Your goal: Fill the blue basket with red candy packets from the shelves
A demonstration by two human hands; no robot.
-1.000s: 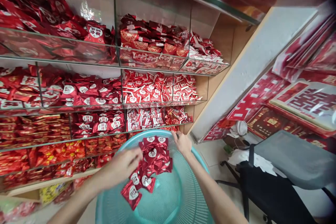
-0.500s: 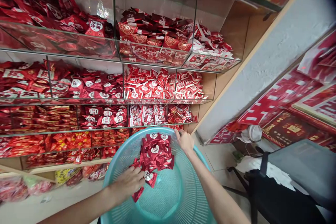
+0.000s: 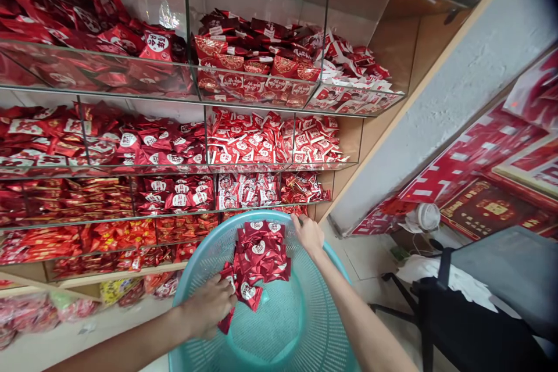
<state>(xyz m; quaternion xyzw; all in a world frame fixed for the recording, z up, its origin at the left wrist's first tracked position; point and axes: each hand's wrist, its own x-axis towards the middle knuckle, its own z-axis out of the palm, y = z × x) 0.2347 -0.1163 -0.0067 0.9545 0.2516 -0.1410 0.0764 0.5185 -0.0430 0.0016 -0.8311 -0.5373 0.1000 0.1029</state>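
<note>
Red packets [image 3: 259,253] lie beside and beyond the left hand [image 3: 214,305], grip unclear; right hand [image 3: 310,236] clasps the basket [image 3: 322,325].

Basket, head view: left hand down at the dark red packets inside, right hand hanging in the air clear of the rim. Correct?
Not quite. The head view shows the right hand on the basket rim, at the far side, not clear of it. The left hand is down at the dark red packets inside, as you said.

A shop, probably for sweets: glass-fronted shelves [image 3: 394,40] of small red packets [image 3: 248,142]
</note>
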